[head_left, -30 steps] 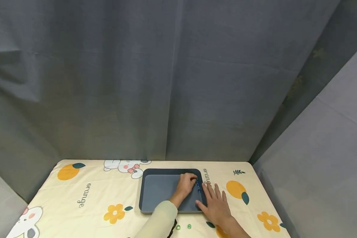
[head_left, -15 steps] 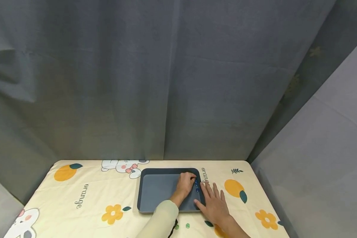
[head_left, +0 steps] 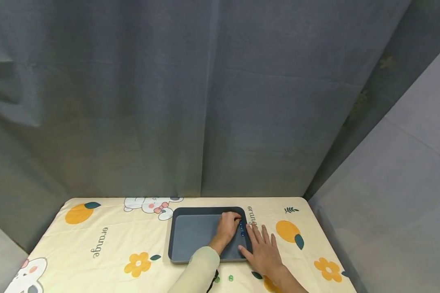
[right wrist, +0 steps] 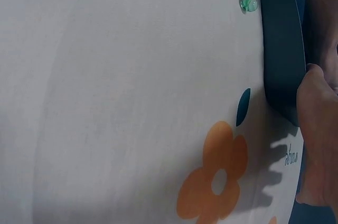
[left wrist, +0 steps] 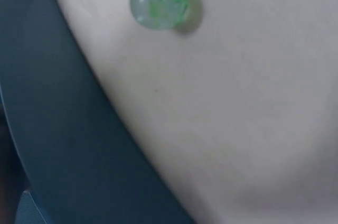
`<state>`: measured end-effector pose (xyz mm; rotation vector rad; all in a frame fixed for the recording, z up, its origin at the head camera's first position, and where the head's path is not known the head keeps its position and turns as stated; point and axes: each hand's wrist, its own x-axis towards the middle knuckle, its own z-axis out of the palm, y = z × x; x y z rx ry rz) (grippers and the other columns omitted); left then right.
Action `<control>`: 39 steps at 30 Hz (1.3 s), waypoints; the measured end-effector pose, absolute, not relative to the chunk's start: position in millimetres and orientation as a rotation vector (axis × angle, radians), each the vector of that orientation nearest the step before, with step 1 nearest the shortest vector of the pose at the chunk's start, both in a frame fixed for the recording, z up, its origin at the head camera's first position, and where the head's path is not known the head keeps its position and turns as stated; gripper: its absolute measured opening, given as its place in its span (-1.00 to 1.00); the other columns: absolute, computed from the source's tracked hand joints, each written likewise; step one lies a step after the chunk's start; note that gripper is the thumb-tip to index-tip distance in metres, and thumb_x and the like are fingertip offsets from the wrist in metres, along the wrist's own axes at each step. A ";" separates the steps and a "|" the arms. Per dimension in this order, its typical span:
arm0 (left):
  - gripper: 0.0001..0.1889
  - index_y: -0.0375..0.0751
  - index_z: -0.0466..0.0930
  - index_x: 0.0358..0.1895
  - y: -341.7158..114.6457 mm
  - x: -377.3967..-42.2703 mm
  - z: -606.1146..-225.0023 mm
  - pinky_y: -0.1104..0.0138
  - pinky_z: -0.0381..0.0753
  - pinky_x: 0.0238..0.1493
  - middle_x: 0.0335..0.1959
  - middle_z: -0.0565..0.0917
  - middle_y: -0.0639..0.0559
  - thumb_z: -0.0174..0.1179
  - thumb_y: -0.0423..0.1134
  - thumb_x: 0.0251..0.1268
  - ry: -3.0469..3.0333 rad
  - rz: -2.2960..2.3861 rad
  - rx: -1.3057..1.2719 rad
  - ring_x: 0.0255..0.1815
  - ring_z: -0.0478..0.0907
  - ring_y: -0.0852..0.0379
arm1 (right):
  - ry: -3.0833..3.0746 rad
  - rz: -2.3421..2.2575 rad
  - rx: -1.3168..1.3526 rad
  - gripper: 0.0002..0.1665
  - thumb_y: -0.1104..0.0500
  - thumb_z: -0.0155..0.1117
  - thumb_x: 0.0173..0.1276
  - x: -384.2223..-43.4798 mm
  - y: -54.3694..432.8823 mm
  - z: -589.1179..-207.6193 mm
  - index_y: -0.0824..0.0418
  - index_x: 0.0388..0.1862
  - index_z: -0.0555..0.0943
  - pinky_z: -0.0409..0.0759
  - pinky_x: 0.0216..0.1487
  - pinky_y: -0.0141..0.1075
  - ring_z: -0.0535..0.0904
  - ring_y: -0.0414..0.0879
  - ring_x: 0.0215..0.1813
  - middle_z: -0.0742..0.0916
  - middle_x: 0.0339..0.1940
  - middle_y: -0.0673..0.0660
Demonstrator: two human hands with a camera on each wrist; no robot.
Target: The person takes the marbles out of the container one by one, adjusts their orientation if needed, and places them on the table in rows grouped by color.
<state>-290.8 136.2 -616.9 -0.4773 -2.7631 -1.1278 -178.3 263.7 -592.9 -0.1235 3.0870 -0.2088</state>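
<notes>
My left hand (head_left: 227,227) reaches into the dark grey-blue tray (head_left: 192,238), its fingers curled down near the far right corner. The fingertips pinch at a small marble, mostly hidden, at the far end of a short row. Along the tray's right wall, several blue marbles (head_left: 243,234) make up that row. Spread fingers of my right hand (head_left: 267,256) lie against the tray's right side, with the thumb over the rim. In the right wrist view part of the right hand (right wrist: 317,134) shows beside the tray wall (right wrist: 282,44).
Two green marbles lie on the cloth in front of the tray, one green marble (head_left: 231,278) right of the other green marble (head_left: 217,279), which is close to the left sleeve (head_left: 198,266). The patterned tablecloth (head_left: 113,260) extends around; a grey curtain (head_left: 150,122) hangs behind.
The whole head view has shifted slightly left. The teal marble seen at my left fingertips a second ago is now mostly covered by them. Both hands stay in nearly the same place.
</notes>
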 end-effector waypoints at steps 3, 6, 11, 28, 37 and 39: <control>-0.87 -0.14 0.81 -0.20 133.5 -290.4 -614.5 0.22 0.65 -0.10 -0.23 0.77 0.07 0.37 -0.38 0.23 -2.761 -1.109 -0.491 -0.13 0.70 0.10 | 3.084 -0.209 -0.136 -0.03 -0.47 -0.06 0.42 -179.6 262.1 -592.6 0.05 0.61 0.17 -0.03 0.39 0.37 0.00 0.32 0.56 0.25 0.58 0.21; -0.86 -0.14 0.81 -0.19 130.7 -289.5 -612.0 0.22 0.65 -0.09 -0.22 0.77 0.06 0.37 -0.39 0.22 -2.769 -1.086 -0.498 -0.11 0.70 0.09 | 3.080 -0.208 -0.149 -0.03 -0.47 -0.08 0.42 -180.9 260.7 -593.1 0.06 0.61 0.16 -0.02 0.40 0.36 0.00 0.32 0.56 0.25 0.58 0.21; -0.85 -0.13 0.81 -0.17 129.7 -290.4 -611.8 0.23 0.65 -0.10 -0.21 0.76 0.05 0.38 -0.38 0.20 -2.776 -1.014 -0.533 -0.11 0.69 0.09 | 3.088 -0.202 -0.150 -0.03 -0.47 -0.09 0.42 -182.5 259.8 -593.8 0.06 0.61 0.16 -0.05 0.39 0.37 -0.01 0.32 0.56 0.25 0.58 0.21; -0.91 -0.21 0.76 -0.24 117.3 -286.3 -603.2 0.34 0.63 -0.29 -0.36 0.74 0.08 0.38 -0.40 0.19 -2.669 -1.302 -0.518 -0.34 0.64 0.27 | 3.085 -0.205 -0.147 -0.02 -0.46 -0.07 0.42 -184.6 264.5 -595.5 0.08 0.61 0.16 -0.07 0.39 0.38 -0.01 0.32 0.56 0.25 0.57 0.22; -0.83 -0.24 0.77 -0.12 86.3 -258.4 -587.1 0.46 0.62 -0.26 -0.29 0.76 0.06 0.37 -0.41 0.23 -2.548 -1.412 -0.734 -0.29 0.66 0.30 | 3.073 -0.203 -0.116 -0.01 -0.48 -0.08 0.41 -183.7 267.2 -596.8 0.07 0.61 0.15 -0.11 0.41 0.37 -0.02 0.32 0.56 0.24 0.58 0.21; -0.85 -0.23 0.77 -0.14 77.1 -250.8 -582.8 0.46 0.62 -0.25 -0.30 0.76 0.05 0.37 -0.41 0.22 -2.524 -1.463 -0.759 -0.30 0.66 0.30 | 3.077 -0.208 -0.108 -0.02 -0.47 -0.06 0.41 -182.8 267.0 -597.6 0.06 0.61 0.15 -0.11 0.41 0.36 -0.03 0.32 0.57 0.24 0.58 0.21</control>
